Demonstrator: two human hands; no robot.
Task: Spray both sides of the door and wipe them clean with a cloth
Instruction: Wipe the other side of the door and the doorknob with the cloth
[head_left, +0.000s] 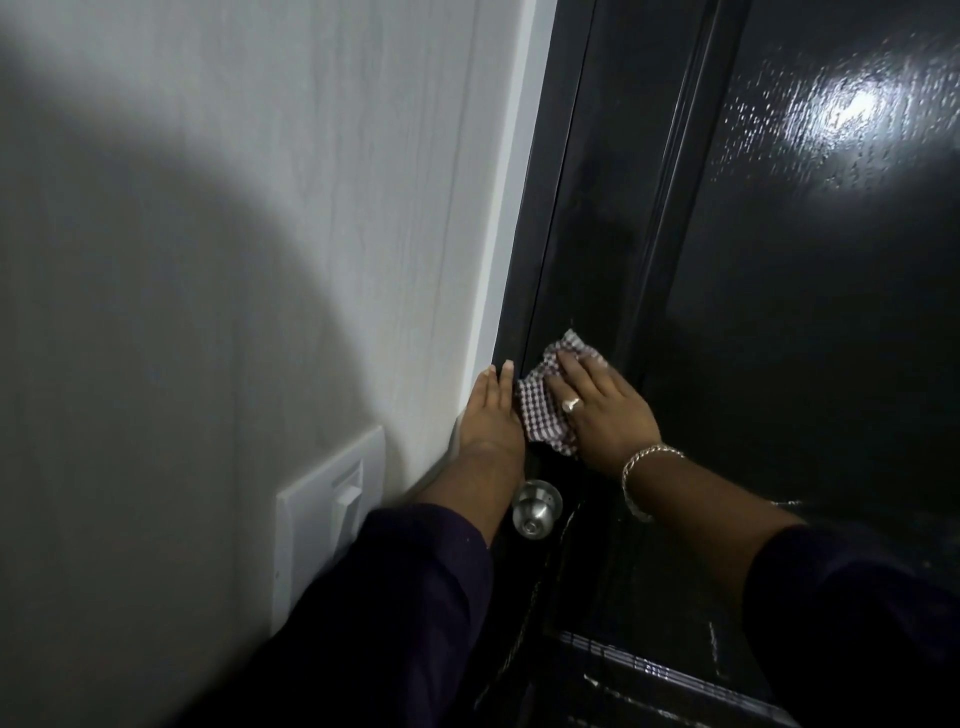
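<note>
Right hand (597, 410) — fingers spread flat — presses checked cloth (545, 400) against glossy black door (779, 312), at 12 o'clock from the knob (536, 508). Left hand (491, 410), fingers straight and together, rests on the white frame edge (498, 260) at 9 o'clock of the cloth.

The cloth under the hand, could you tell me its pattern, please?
The cloth is checked, dark and white, seen in the head view.

Both forearms emerge bare from dark, purplish-black long sleeves, the left sleeve (415, 587) and the right sleeve (852, 613) pushed back from the wrists. The right hand (597, 410) wears a silver ring (572, 403); a silver chain bracelet (636, 478) circles the wrist.
</note>
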